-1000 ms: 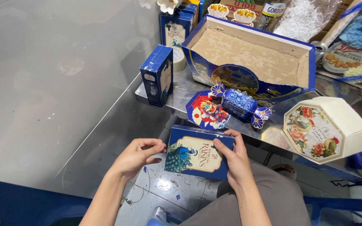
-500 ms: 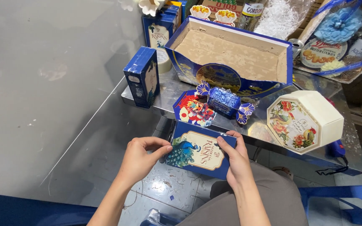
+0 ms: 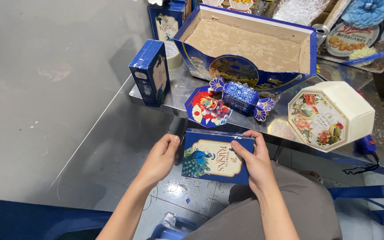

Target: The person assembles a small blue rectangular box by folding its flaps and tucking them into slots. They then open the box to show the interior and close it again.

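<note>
Seen from above, two bare hands hold a flat blue box (image 3: 216, 156) with a peacock picture and a cream label panel on its glossy cardboard face. The box is held in the air, just in front of the near edge of a shiny metal tabletop (image 3: 281, 129). The left hand (image 3: 160, 158) grips the box's left end, thumb on the front face and the other fingers hidden behind it. The right hand (image 3: 255, 161) grips the right end, thumb across the face and fingers wrapped over the top edge.

Beyond the box, on the tabletop, lies a small red and blue fan-shaped box (image 3: 207, 109), touching a blue candy-shaped box (image 3: 241, 95) with flared paper ends. To the right of the held box sits a cream eight-sided tin (image 3: 330, 115) with flowers painted on its lid, tilted toward the viewer. Farther back stands a large open blue tray (image 3: 250, 42) with a bare cardboard floor. To the left of the fan-shaped box, a tall blue carton (image 3: 150, 73) stands upright at the tabletop's corner.

Items behind the tray are cut off by the top edge. Below the held box are a lap in grey trousers and a littered tile floor.
</note>
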